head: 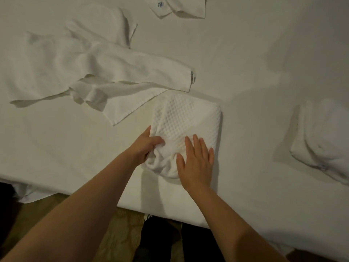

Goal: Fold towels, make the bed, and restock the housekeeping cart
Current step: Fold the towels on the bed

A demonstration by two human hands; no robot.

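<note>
On the bed sheet [245,53] near its front edge, in the head view, I see the waffle-weave towel [187,120] mostly folded: the left hand [145,146] grips its bunched near corner, and the right hand [196,163] presses flat on it, fingers straight. I judge folding midway: a folded towel [321,140] sits well apart at right, while a crumpled towel [85,69] and a monogrammed towel [179,6] wait. No cart or container shows

Bed [188,205]: wide, dressed in a smooth white sheet [255,44], one loose fold hanging off the near edge. Floor [126,229]: tan carpet with a faint pale pattern, showing below that edge. Light: dim, warm, soft-shadowed.
</note>
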